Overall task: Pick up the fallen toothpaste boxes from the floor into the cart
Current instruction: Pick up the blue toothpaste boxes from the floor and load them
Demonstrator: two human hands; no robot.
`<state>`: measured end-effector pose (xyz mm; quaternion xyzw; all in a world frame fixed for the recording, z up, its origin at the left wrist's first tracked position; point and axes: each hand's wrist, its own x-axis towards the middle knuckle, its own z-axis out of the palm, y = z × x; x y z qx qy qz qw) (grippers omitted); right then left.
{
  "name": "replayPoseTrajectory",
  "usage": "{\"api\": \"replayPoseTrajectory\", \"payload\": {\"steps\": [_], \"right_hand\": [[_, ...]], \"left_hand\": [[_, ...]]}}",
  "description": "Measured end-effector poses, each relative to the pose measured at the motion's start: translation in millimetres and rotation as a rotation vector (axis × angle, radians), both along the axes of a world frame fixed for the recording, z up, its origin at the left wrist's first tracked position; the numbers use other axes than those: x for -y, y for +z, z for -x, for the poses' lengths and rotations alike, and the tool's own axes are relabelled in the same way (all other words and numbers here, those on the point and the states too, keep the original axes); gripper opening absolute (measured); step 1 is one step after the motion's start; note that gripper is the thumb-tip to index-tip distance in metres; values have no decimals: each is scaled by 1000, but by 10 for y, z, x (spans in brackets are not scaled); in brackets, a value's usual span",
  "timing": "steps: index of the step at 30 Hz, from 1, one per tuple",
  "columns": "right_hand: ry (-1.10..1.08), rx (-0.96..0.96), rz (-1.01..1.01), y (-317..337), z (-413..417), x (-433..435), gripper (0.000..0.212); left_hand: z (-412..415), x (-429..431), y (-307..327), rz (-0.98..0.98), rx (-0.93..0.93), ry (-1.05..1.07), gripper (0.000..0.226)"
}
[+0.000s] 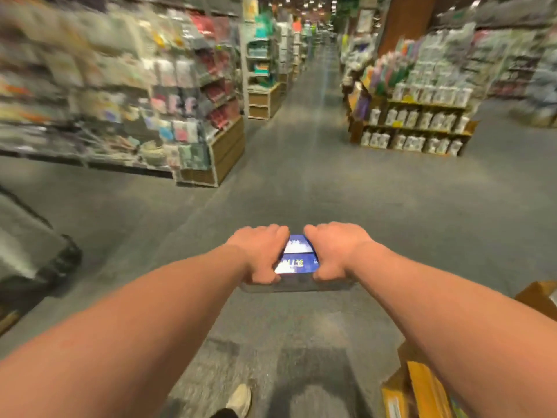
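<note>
Two blue and white toothpaste boxes [298, 256] lie side by side between my hands, held out in front of me above the grey floor. My left hand [260, 251] grips their left ends, fingers curled over the far side and thumb on the near side. My right hand [336, 251] grips the right ends the same way. A grey cart [30, 245] shows at the left edge, blurred, well to the left of the boxes.
Cardboard cartons [422, 384] stand at the lower right by my right forearm. Store shelves [135, 101] full of goods line the left, and a low shelf unit [416, 122] stands on the right. My shoe [239, 399] is on the floor below. An aisle runs straight ahead.
</note>
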<state>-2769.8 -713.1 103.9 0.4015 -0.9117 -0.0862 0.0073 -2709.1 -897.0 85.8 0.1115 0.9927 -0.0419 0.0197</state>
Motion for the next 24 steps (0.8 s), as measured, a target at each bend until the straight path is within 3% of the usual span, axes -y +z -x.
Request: {"api": "replayPoseTrajectory", "payload": {"steps": [13,21,24], "right_hand": [[276,15,34,570,-2197,1811,55],[358,68,110,289,-3395,3639,59],[330,86,135,157,-3617,3785,57]], "left_hand": [[-2663,1609,609,39,21,325,68],[-3990,3309,537,143,52,448,74],[-4191,3482,455,196,59,414,74]]}}
